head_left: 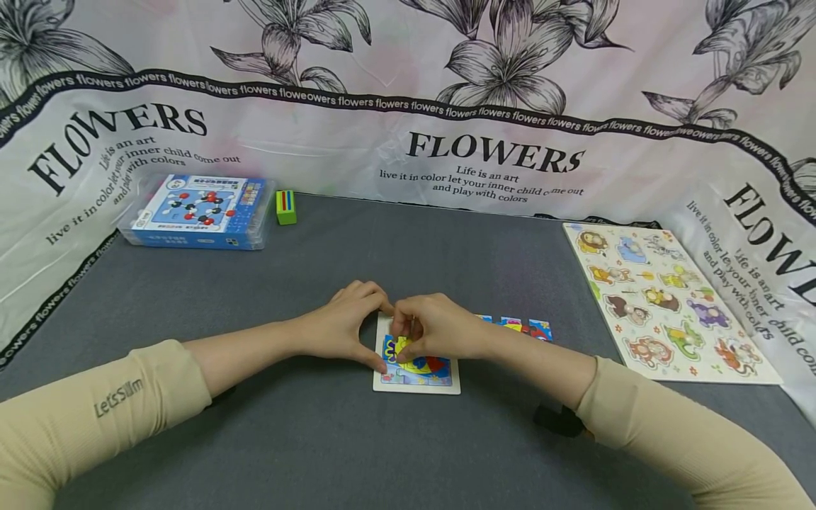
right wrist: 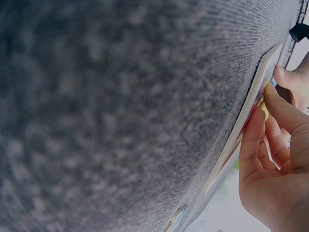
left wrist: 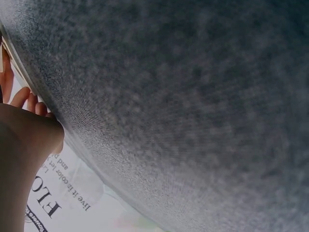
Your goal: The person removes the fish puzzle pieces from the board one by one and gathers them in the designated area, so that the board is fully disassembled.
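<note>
A small jigsaw puzzle board [head_left: 416, 388] with a pale frame and a blue, yellow and red picture lies flat on the dark table. My left hand [head_left: 347, 322] holds its left side, thumb on the lower left and fingers at the top edge. Over the picture, my right hand [head_left: 436, 326] pinches a small yellow puzzle piece [right wrist: 263, 110] between thumb and fingers, mostly hidden by them in the head view. Several loose puzzle pieces [head_left: 540, 330] lie to the right of the board, partly behind my right wrist.
A large animal puzzle board [head_left: 637, 292] lies at the right. A clear plastic box with a blue molecule-model cover [head_left: 194, 209] stands at the back left, with a green block with coloured stripes [head_left: 286, 207] beside it. A floral plastic sheet [head_left: 344, 142] borders the table.
</note>
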The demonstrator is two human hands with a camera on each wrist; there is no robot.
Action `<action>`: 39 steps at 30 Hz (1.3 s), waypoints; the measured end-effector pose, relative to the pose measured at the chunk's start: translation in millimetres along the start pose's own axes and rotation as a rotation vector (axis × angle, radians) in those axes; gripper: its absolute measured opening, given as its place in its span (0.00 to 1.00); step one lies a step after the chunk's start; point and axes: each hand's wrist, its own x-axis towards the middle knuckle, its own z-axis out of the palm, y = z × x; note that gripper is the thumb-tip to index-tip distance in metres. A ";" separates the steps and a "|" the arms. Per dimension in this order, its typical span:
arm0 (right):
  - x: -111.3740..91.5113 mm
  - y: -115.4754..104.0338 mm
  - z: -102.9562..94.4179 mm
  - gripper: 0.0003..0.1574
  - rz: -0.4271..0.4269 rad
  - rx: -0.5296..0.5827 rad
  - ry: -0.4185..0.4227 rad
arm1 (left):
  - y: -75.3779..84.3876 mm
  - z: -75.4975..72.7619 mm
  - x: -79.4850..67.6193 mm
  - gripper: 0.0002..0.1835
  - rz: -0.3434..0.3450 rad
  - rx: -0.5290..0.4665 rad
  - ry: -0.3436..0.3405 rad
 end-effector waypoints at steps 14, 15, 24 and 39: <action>-0.2 -0.3 -5.4 0.06 0.052 0.111 -0.021 | -3.1 0.2 0.1 0.39 -0.002 0.013 -0.007; -0.2 -0.3 -6.3 0.06 0.056 0.126 -0.022 | -3.7 0.5 0.2 0.39 -0.004 0.014 -0.008; -7.1 3.6 -26.5 0.08 0.084 0.252 -0.006 | -3.9 0.7 1.3 0.39 -0.004 0.025 -0.007; -49.2 40.7 -59.0 0.08 0.140 0.145 0.053 | -1.6 1.1 2.8 0.39 -0.025 0.043 -0.007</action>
